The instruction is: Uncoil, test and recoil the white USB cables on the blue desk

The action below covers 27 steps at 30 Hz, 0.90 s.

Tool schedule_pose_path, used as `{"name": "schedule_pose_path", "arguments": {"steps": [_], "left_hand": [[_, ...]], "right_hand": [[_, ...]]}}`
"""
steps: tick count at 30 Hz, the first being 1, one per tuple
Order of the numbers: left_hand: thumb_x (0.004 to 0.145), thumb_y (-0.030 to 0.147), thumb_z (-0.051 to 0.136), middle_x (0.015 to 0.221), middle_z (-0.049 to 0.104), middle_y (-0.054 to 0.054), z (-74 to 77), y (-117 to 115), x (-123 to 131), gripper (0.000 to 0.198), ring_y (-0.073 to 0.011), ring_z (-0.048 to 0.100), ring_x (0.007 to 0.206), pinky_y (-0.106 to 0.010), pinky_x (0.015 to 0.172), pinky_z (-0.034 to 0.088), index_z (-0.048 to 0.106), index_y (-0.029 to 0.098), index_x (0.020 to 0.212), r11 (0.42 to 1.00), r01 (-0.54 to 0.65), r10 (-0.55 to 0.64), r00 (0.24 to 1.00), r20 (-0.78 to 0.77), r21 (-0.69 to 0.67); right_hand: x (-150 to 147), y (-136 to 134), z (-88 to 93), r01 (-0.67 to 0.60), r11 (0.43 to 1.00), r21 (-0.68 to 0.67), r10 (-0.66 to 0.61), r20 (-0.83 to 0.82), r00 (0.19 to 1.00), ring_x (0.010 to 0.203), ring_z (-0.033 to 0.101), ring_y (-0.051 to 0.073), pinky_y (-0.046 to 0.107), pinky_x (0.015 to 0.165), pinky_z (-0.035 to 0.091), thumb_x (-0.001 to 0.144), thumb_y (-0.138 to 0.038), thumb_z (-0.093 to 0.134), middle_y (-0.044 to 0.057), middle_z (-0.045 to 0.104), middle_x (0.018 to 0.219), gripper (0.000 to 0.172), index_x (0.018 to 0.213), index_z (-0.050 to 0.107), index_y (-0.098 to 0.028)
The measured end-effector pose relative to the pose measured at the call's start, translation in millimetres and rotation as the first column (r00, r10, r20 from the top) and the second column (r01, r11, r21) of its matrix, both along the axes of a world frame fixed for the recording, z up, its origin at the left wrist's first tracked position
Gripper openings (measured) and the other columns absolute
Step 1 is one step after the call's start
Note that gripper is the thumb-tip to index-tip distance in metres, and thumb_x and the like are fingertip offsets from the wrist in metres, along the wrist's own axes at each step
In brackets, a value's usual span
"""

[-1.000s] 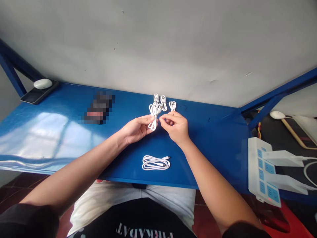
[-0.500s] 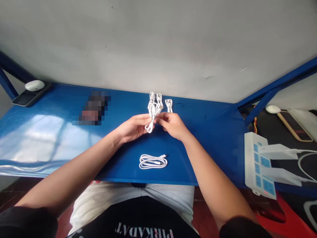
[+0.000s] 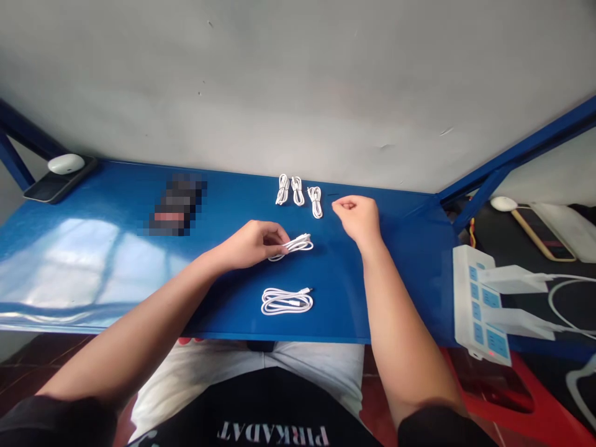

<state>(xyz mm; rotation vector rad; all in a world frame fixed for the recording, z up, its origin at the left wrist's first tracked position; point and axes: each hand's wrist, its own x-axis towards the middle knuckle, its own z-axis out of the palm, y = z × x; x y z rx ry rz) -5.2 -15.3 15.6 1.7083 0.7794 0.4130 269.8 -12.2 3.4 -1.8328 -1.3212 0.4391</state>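
On the blue worktop (image 3: 423,273), the left hand (image 3: 251,245) pinches a coiled white USB cable (image 3: 295,246); the right hand (image 3: 356,218), curled closed and empty, sits just beside three smaller bundled cables (image 3: 298,192).

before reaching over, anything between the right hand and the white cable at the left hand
Nothing visible: only blue tabletop lies between the right hand and the white cable; the small cable bundles sit beyond, off that line.
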Motion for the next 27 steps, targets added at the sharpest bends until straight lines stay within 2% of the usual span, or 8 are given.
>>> {"name": "schedule_pose_path", "arguments": {"steps": [2,4,7,11,14,17,21,27], "left_hand": [[0.087,0.033,0.071,0.090,0.079,-0.006,1.5,-0.3,-0.6,0.019,-0.0186,0.072,0.076,-0.030,0.070,0.053,0.075,0.018,0.097,0.986,0.055,-0.037,0.993,-0.116,0.158],[0.088,0.031,0.069,0.091,0.079,-0.005,0.2,-1.1,0.5,0.019,-0.0181,0.071,0.074,-0.030,0.069,0.053,0.078,0.020,0.100,0.947,0.104,-0.055,0.984,-0.167,0.304],[0.090,0.030,0.068,0.103,0.079,-0.007,-4.7,-2.4,2.9,0.020,-0.0210,0.072,0.091,-0.031,0.081,0.054,0.079,0.021,0.104,0.876,0.168,-0.111,0.983,-0.149,0.451],[0.091,0.031,0.069,0.109,0.078,-0.008,-4.9,-4.7,2.3,0.022,-0.0228,0.070,0.103,-0.033,0.090,0.053,0.078,0.020,0.108,0.835,0.239,-0.179,0.970,-0.166,0.495],[0.087,0.039,0.074,0.114,0.077,-0.008,0.4,-6.8,-0.3,0.038,-0.0232,0.070,0.102,-0.033,0.088,0.053,0.074,0.023,0.122,0.845,0.264,-0.186,0.961,-0.206,0.466],[0.081,0.049,0.078,0.115,0.076,-0.008,4.0,-8.0,-2.0,0.055,-0.0247,0.070,0.102,-0.034,0.086,0.053,0.070,0.024,0.129,0.851,0.287,-0.200,0.951,-0.234,0.441],[0.082,0.050,0.077,0.117,0.076,-0.010,4.2,-8.3,-1.3,0.047,-0.0257,0.068,0.107,-0.037,0.092,0.052,0.075,0.022,0.119,0.829,0.327,-0.261,0.944,-0.204,0.453],[0.083,0.035,0.079,0.112,0.076,-0.010,7.0,-12.6,0.9,0.032,-0.0229,0.070,0.101,-0.034,0.088,0.052,0.078,0.020,0.111,0.829,0.357,-0.327,0.934,-0.144,0.431]], "right_hand": [[12.6,3.3,-2.1,0.151,0.985,-0.086,-0.153,-0.015,0.988,0.061,0.058,0.017,0.031,0.060,0.044,0.070,-0.020,0.070,0.002,0.064,0.064,0.004,0.071,0.073,-0.017],[21.3,5.5,-4.5,0.244,0.963,-0.116,-0.246,0.003,0.969,0.064,0.061,0.019,0.032,0.063,0.047,0.067,-0.020,0.071,0.003,0.067,0.066,0.002,0.067,0.070,-0.018],[28.2,7.7,-8.4,0.313,0.943,-0.112,-0.309,0.048,0.950,0.067,0.063,0.021,0.034,0.067,0.051,0.067,-0.020,0.071,0.003,0.068,0.067,0.007,0.062,0.065,-0.020],[32.2,9.4,-11.4,0.315,0.937,-0.155,-0.309,0.062,0.949,0.071,0.065,0.022,0.036,0.070,0.052,0.066,-0.020,0.070,0.003,0.068,0.069,0.005,0.066,0.066,-0.021],[30.7,8.2,-8.4,0.307,0.934,-0.180,-0.307,0.031,0.951,0.062,0.063,0.020,0.035,0.063,0.051,0.065,-0.019,0.070,0.001,0.066,0.066,0.015,0.080,0.068,-0.020],[20.3,4.5,-1.9,0.241,0.968,-0.066,-0.241,0.012,0.971,0.057,0.059,0.017,0.033,0.063,0.049,0.071,-0.021,0.066,-0.002,0.062,0.063,0.018,0.089,0.068,-0.020],[-5.0,-0.2,-1.0,0.008,0.997,0.075,-0.012,0.046,0.999,0.057,0.053,0.014,0.031,0.065,0.049,0.080,-0.028,0.062,-0.002,0.058,0.064,0.012,0.084,0.070,-0.019],[-27.2,1.6,-19.7,-0.120,0.987,0.105,0.102,0.160,0.982,0.079,0.062,0.020,0.037,0.081,0.054,0.074,-0.032,0.077,0.008,0.066,0.102,0.027,0.097,0.075,-0.019]]}}
